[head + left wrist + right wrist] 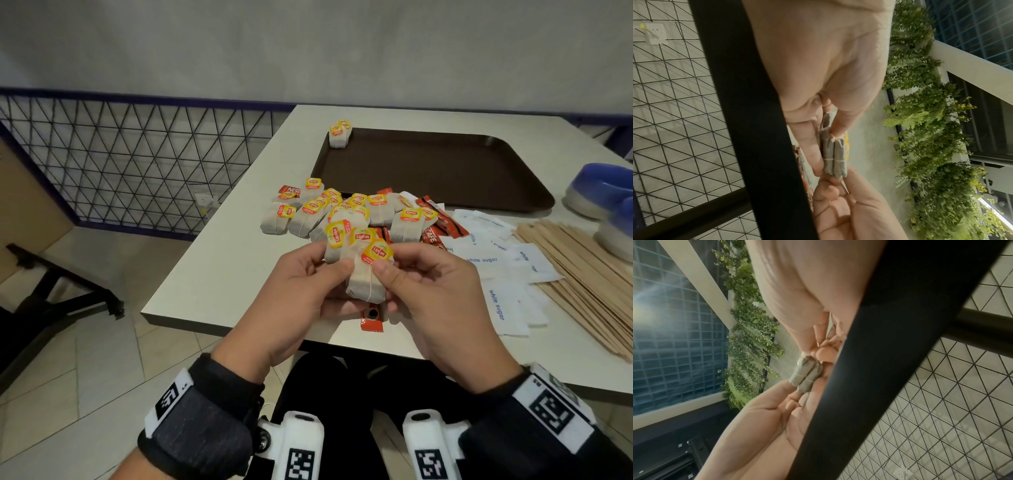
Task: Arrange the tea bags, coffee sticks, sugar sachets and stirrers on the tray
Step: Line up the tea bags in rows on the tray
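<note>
Sitting on white table [219,274], near edge running under both wrists; brown tray [445,171] lying toward far side, mostly bare, two stacked tea bags [339,134] sitting in its far-left corner. Blocking tray's near rim: loose tea bag pile [342,212] over red coffee sticks [442,226]. Spreading right of pile: sugar sachets [496,274], then wooden stirrers [582,274]; blue-and-white bowls [603,192] crowding right edge. Gripping a few held tea bags [363,274] above near edge: left hand [301,294] pinching from left, right hand [435,291] pinching top tag.
</note>
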### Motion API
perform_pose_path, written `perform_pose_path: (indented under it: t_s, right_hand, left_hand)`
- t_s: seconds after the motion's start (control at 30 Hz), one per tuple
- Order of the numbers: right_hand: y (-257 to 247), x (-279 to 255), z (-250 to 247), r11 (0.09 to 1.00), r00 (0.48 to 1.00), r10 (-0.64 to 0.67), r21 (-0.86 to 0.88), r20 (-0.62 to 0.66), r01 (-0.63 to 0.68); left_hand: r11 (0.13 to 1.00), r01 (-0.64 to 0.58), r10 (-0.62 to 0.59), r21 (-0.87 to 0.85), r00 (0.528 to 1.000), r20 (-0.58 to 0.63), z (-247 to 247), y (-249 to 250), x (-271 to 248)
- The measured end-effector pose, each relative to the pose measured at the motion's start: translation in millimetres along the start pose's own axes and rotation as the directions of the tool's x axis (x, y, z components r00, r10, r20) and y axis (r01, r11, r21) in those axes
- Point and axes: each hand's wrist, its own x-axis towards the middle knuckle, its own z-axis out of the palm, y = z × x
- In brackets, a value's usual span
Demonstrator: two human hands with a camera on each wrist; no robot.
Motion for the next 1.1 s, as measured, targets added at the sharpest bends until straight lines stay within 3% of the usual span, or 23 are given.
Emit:
perform_pose_path:
  t_s: [0.3,0.47,0.7,0.9,1.1]
  right_hand:
    - [-4,-1,-2,0.999,0.999,0.037,0.013,-0.035,-0.037]
    - [-7,-1,-2,0.998,0.997,0.07,0.003,-0.033,-0.07]
    - [-10,3,-1,0.993,0.992,0.118,0.034,-0.052,-0.117]
    - [-25,5,0,0.979,0.978,0.204,-0.035,0.035,-0.203]
    - [-78,13,-5,0.936,0.937,0.229,-0.324,0.263,-0.138]
  left_hand:
    - [0.998,-0.039,0.038,-0.053,0.999,-0.027,0,0,0]
    - [0.997,-0.073,0.072,0.029,0.997,0.033,-1,-1,-1]
    - [0.989,-0.088,0.087,0.12,0.996,0.01,-4,-3,0]
    - [0.986,-0.096,0.096,0.133,0.995,0.01,-4,-1,-1]
    - [0.999,-0.04,0.04,-0.01,0.998,-0.038,-14,2,3]
